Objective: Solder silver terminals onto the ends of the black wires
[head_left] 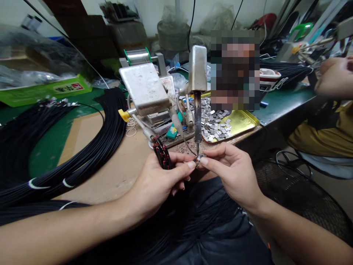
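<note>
A bundle of black cables (162,154) with red wire tips runs through my left hand (165,175), whose thumb and finger pinch one cable end. Between the thumb and fingers of my right hand (234,171) is a small metal USB connector (202,157). Cable end and connector meet right under the tip of a soldering iron (198,121), which is fixed upright in a metal soldering machine (146,88). A thin solder feed tube comes down beside the tip. Loose cables hang below my hands across my lap.
Many metal connectors lie in a gold tray (245,123) behind the iron. Bundled black cables (110,136) curve over the green table (41,154) at left. A solder spool (138,57) tops the machine. A co-worker's hand (335,77) is at right, above a black fan (298,198).
</note>
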Motion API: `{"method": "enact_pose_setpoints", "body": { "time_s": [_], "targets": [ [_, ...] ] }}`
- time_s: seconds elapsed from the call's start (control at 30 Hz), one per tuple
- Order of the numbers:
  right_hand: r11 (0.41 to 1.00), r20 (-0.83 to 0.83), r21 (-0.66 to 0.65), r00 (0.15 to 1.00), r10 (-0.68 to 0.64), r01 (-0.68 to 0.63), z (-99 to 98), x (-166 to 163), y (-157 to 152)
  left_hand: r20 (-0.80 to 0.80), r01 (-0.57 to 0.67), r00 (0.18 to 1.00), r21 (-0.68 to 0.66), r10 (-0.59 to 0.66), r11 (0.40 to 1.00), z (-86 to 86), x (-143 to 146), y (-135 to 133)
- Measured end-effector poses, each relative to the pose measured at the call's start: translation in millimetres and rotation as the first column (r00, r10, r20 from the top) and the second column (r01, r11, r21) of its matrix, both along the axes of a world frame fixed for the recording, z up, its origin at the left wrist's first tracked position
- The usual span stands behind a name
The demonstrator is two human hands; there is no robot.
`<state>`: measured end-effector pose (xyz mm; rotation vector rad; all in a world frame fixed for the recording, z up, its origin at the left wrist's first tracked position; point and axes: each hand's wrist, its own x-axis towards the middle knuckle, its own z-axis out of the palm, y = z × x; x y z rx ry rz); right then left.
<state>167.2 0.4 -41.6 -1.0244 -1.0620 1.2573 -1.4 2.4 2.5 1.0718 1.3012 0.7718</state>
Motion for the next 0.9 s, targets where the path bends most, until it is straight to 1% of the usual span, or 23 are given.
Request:
{"method": "enact_pose_setpoints", "body": {
  "time_s": [0.17,0.4,0.63,0.77,0.83,0.9],
  "targets": [
    [1.000,-0.002,-0.011,1.000,0.000,0.000,1.0,1,-1,0.001,-0.002,1.000,0.011,0.002,1.000,0.1,0,0],
    [0.999,0.051,0.046,0.998,-0.024,0.021,-0.8,-1,-1,-0.028,-0.006,1.000,0.013,0.006,1.000,-2.2,0,-1],
    [0.998,0.071,0.057,0.997,-0.016,0.012,-1.0,1,-1,-0.038,-0.005,0.999,0.003,0.005,1.000,0.8,1,-1],
    [0.998,0.139,0.039,0.989,0.046,-0.052,4.9,3,-1,-0.022,-0.002,1.000,-0.031,0.002,1.000,-1.2,1,-2],
    [0.996,0.192,0.027,0.978,0.077,-0.083,10.5,7,-1,0.021,0.042,0.999,-0.072,-0.041,0.996,-3.1,2,-3],
    [0.993,0.251,0.017,0.962,0.112,-0.120,18.1,17,1,0.069,0.092,0.994,-0.086,-0.086,0.992,-5.0,3,-5]
  ]
}}
